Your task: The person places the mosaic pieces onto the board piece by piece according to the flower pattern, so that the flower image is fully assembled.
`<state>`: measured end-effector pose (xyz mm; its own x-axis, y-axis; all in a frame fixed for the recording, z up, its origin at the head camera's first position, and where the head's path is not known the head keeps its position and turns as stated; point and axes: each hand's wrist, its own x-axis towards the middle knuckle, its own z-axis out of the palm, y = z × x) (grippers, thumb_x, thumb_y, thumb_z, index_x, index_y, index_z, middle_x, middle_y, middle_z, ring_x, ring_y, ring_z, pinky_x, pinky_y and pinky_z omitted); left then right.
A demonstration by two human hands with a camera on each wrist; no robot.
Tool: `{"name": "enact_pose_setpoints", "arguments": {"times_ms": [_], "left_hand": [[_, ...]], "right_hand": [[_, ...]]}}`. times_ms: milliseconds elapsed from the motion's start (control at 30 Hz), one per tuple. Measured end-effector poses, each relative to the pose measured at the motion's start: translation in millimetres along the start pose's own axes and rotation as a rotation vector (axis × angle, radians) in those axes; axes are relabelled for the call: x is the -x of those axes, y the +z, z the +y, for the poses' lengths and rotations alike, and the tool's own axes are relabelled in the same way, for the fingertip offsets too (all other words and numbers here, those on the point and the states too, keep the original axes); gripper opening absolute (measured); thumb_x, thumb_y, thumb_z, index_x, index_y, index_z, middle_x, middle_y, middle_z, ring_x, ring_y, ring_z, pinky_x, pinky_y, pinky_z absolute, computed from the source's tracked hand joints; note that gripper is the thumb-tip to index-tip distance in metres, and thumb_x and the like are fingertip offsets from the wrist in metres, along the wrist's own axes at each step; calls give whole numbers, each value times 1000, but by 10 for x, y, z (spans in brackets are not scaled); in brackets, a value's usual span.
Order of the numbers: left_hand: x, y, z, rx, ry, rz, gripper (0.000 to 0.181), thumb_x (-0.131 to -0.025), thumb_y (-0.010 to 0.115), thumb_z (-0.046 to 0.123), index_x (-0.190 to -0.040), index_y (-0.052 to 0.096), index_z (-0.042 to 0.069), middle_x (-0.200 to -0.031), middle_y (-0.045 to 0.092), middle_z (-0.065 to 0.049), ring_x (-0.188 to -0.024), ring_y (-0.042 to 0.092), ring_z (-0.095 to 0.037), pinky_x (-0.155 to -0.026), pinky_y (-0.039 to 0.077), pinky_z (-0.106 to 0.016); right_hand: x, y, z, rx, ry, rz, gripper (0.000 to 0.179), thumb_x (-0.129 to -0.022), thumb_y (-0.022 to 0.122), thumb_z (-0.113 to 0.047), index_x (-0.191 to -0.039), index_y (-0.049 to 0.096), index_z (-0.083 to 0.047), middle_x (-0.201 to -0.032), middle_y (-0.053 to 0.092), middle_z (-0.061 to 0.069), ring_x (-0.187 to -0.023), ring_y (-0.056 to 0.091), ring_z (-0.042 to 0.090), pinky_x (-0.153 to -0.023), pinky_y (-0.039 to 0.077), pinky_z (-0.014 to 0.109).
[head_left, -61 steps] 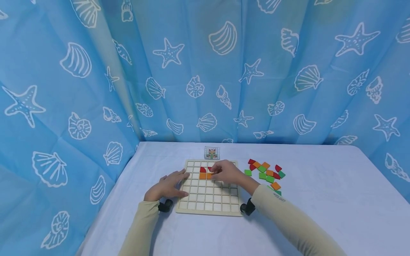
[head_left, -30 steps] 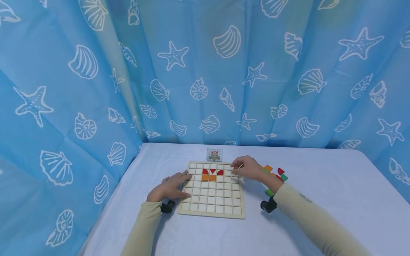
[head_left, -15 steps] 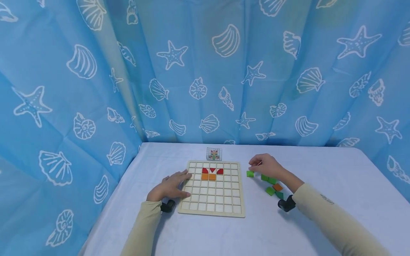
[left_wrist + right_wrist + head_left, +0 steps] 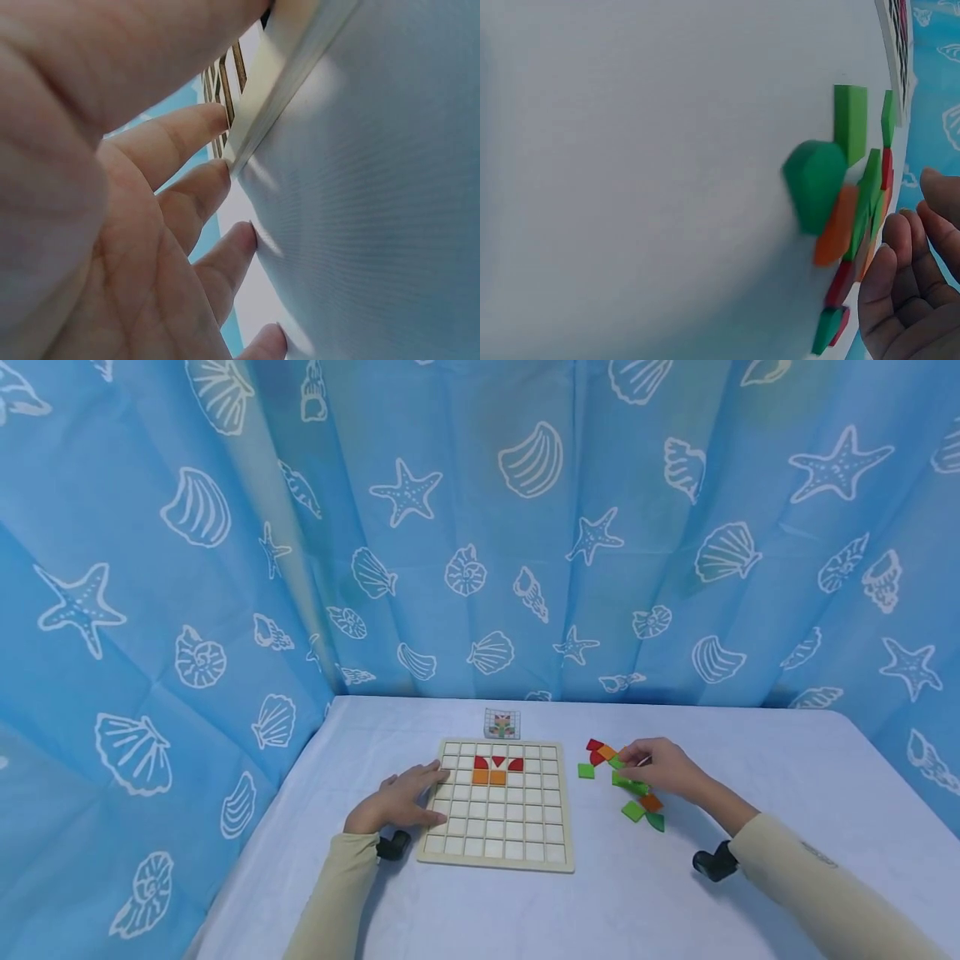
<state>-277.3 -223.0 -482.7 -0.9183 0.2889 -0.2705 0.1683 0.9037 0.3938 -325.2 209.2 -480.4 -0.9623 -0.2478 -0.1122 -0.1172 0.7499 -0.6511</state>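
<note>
My left hand (image 4: 401, 797) rests spread on the left edge of a wooden grid board (image 4: 495, 865), thumb and fingertips along its frame. In the left wrist view, the fingers lie loosely bent beside the board's edge. On the board sit two orange square tiles (image 4: 480, 777), a red triangle tile (image 4: 498, 762) and two red quarter-round tiles (image 4: 516, 765). My right hand (image 4: 663, 768) is over the loose tiles right of the board, with thumb and fingertips apart near a green tile (image 4: 617, 762). The right wrist view shows its fingers loosely curved, with no tile visible between them.
A small pattern card (image 4: 502, 724) lies behind the board on the white cloth. Among the loose pieces are a green square tile (image 4: 586, 771), a dark green tile (image 4: 656, 822) and an orange tile (image 4: 651, 803). A blue shell-print curtain (image 4: 450, 527) hangs behind the table.
My right hand has moved right from the board to the loose tiles, uncovering the red triangle and the right-hand red quarter-round tile. My left hand has stayed on the board's edge.
</note>
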Motion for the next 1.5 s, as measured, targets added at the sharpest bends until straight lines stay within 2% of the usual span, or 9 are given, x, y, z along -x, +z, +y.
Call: {"name": "enact_pose_setpoints", "arguments": {"times_ms": [433, 667, 833, 1033, 1200, 1400, 1500], "left_hand": [[2, 2, -35, 21, 14, -2, 81, -84, 77, 41, -153, 39, 20, -165, 25, -5, -152, 21, -32, -117, 16, -66], [26, -32, -9, 26, 17, 0, 81, -84, 77, 40, -153, 39, 19, -165, 25, -6, -152, 21, -33, -117, 16, -66], [26, -35, -14, 17, 9, -2, 80, -85, 76, 40, -153, 38, 21, -165, 24, -5, -152, 20, -32, -118, 15, -65], [22, -32, 1, 29, -1, -4, 81, -84, 77, 39, -153, 39, 21, -165, 24, -5, -152, 20, -32, -118, 14, -65], [23, -19, -26, 26, 21, 2, 80, -84, 77, 40, -153, 39, 20, -165, 25, -6, -152, 21, -33, -117, 15, -66], [-7, -7, -43, 39, 17, -6, 81, -85, 77, 40, -153, 39, 20, -165, 25, -5, -152, 20, -32, -118, 14, -65], [-21, 1, -50, 42, 13, -11, 80, -85, 76, 40, -153, 38, 21, -165, 25, -4, -152, 20, -31, -118, 14, -65]], "right_hand": [[215, -16, 223, -7, 24, -18, 27, -86, 77, -19, -108, 70, -4, -93, 68, 4, -83, 58, 18, -71, 56, 29], [286, -41, 287, 6, 0, -25, 30, -84, 78, -21, -108, 70, -4, -89, 66, 3, -82, 57, 18, -67, 54, 25], [341, -34, 283, 19, -15, -56, 37, -81, 82, -27, -108, 70, -5, -90, 66, 2, -85, 56, 17, -66, 52, 22], [378, -28, 282, 47, -30, -50, 35, -80, 83, -21, -108, 69, -5, -88, 62, 3, -83, 53, 19, -63, 50, 22], [356, -2, 298, 54, -15, -42, 35, -80, 82, -19, -109, 68, -4, -89, 62, 3, -85, 54, 18, -67, 52, 22], [355, -8, 293, 72, 6, -32, 33, -82, 80, -16, -110, 68, -4, -90, 62, 3, -86, 55, 19, -73, 54, 26], [373, -23, 277, 82, 7, -28, 35, -82, 81, -20, -109, 67, -3, -90, 63, 3, -86, 55, 19, -73, 53, 27]]}}
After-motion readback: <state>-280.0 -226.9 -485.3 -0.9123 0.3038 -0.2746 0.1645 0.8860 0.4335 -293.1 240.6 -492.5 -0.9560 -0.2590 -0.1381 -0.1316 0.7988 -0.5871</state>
